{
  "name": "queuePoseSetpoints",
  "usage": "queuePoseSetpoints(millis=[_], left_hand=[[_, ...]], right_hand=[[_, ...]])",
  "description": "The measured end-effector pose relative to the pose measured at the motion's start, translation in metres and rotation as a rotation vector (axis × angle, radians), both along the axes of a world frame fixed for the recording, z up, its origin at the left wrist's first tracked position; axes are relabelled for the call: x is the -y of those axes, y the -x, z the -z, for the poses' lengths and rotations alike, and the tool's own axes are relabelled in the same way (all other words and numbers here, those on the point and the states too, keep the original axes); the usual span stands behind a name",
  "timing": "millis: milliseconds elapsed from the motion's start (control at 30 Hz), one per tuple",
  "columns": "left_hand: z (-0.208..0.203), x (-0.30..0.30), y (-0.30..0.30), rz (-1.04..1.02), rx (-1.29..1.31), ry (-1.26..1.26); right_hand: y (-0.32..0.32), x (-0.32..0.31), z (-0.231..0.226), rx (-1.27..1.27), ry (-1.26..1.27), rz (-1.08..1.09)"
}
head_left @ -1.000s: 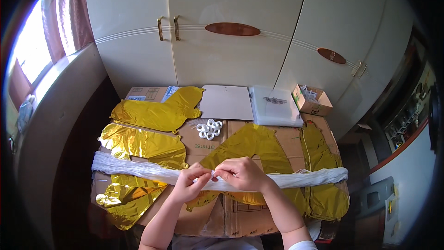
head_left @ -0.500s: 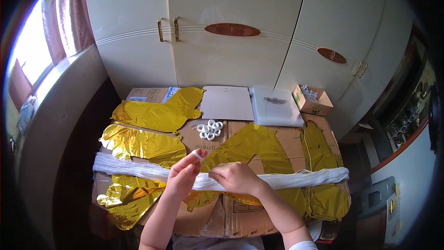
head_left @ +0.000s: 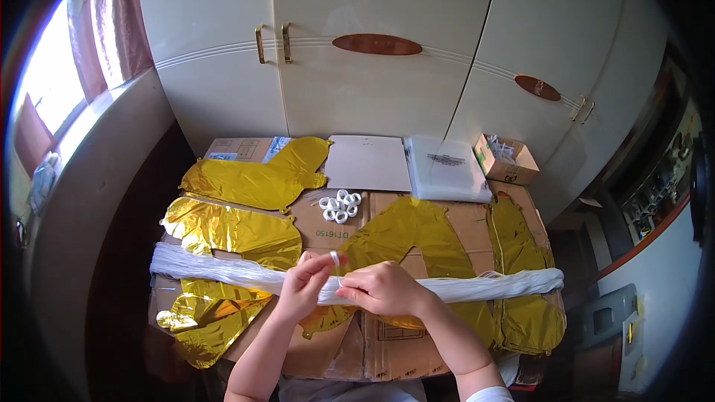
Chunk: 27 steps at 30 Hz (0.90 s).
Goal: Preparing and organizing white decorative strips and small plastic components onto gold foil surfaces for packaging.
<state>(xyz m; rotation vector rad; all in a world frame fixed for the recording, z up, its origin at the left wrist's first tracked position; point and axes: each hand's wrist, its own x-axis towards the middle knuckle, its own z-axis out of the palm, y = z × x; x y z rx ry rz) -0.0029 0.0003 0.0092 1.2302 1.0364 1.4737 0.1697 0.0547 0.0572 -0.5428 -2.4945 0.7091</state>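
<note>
A small coil of white string [head_left: 335, 259] is looped round the raised index finger of my left hand [head_left: 302, 286], whose other fingers are curled in. Just to its right, my right hand [head_left: 383, 288] is closed in a pinch on a short end of white string [head_left: 341, 281]. Both hands are held over a long, thick hank of white string [head_left: 216, 266] that runs across the table from left to right. Beyond them lies a cluster of several small white coils [head_left: 340, 207].
Flat gold foil balloons [head_left: 246, 179] lie on the cardboard-covered table [head_left: 387, 350]. At the back are a grey-white sheet [head_left: 368, 164], a stack of clear plastic bags [head_left: 448, 171] and a small open box [head_left: 510, 162] of pale pieces. Cream cabinet doors [head_left: 372, 97] stand behind.
My left hand has shifted to the right and its index finger tilts further over toward the right hand. The hands are closer together, with less string showing between them.
</note>
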Motion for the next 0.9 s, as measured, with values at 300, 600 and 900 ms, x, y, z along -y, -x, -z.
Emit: queuePoseSetpoints(millis=[300,600,900], left_hand=[[0.003,0.004,0.005,0.222,0.452,-0.062],[0.009,0.004,0.013,0.418,0.361,-0.072],[0.006,0.002,0.004,-0.110,-0.475,-0.138]], right_hand=[[0.002,-0.006,0.014,0.002,-0.022,0.093],[-0.004,-0.014,0.008,-0.149,0.089,0.168],[-0.001,0.002,-0.006,-0.205,-0.089,0.096]])
